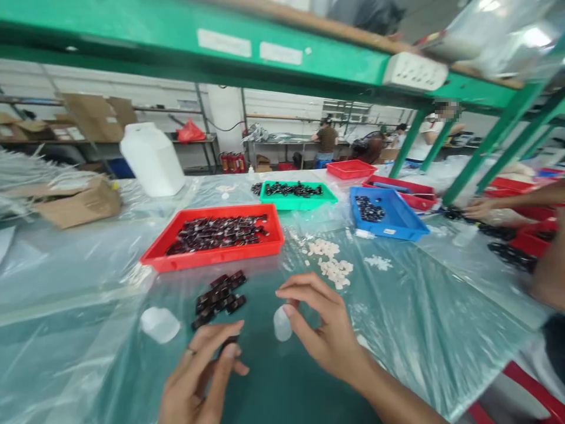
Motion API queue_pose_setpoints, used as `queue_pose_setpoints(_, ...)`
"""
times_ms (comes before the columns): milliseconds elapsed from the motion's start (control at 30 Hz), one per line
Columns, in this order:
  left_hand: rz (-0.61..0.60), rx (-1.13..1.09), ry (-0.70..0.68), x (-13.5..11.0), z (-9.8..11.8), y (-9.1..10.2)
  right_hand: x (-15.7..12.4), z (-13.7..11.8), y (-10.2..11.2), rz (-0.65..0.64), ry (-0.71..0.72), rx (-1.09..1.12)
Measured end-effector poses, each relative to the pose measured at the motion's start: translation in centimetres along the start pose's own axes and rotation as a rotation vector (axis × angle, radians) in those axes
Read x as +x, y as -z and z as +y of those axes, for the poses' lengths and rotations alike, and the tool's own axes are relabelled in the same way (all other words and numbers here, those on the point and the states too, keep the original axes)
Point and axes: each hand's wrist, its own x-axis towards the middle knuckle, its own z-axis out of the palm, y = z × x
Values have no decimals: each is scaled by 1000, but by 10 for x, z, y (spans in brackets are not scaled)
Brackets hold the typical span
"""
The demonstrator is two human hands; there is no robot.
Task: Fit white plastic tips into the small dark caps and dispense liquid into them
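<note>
My left hand (205,374), at the bottom of the view, pinches a small black part (228,343) between thumb and fingers; the fingers cover much of it. To the right, my right hand (324,327) is curled at the top of a small translucent cup (282,325), with the thumb against its rim. Just beyond my left hand lies a loose pile of black parts (219,297). A crumpled white translucent piece (159,324) rests left of that pile. Small off-white pieces (331,263) are scattered beyond my right hand.
A red tray (212,259) of dark parts stands ahead, with a green tray (300,203) and a blue tray (388,222) farther back. A white jug (152,162) is at left. Overhead runs a green shelf beam (132,35). A co-worker's arm (507,203) reaches in at right.
</note>
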Motion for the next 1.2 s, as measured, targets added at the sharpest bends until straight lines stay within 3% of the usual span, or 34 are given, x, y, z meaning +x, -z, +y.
queue_pose_setpoints(133,-108,176,46,53,-39,9,7,12,11,154,-8,-23)
queue_pose_setpoints(200,-115,341,38,92,-43,3,8,16,10,156,19,-22)
queue_pose_setpoints(267,-123,426,34,134,-31,-9,7,20,8,137,56,-20)
queue_pose_setpoints(367,-112,575,-16,191,4,-26,5,23,8,134,83,-18)
queue_pose_setpoints(500,-19,713,-122,229,43,-35,6,21,16,168,85,-39)
queue_pose_setpoints(567,18,754,-160,224,49,-31,6,17,21,176,84,-59)
queue_pose_setpoints(633,-1,786,-179,204,46,-22,6,12,26,175,80,-72)
queue_pose_setpoints(833,-202,928,-128,97,0,6,6,13,38,247,62,-55)
queue_pose_setpoints(967,-230,1038,-27,43,-20,11,9,20,44,252,3,-67)
queue_pose_setpoints(1067,-221,1097,-23,35,-21,5,9,30,51,81,-38,-98)
queue_pose_setpoints(1200,-232,1119,-82,53,-23,-13,-2,48,54,-267,-14,-164)
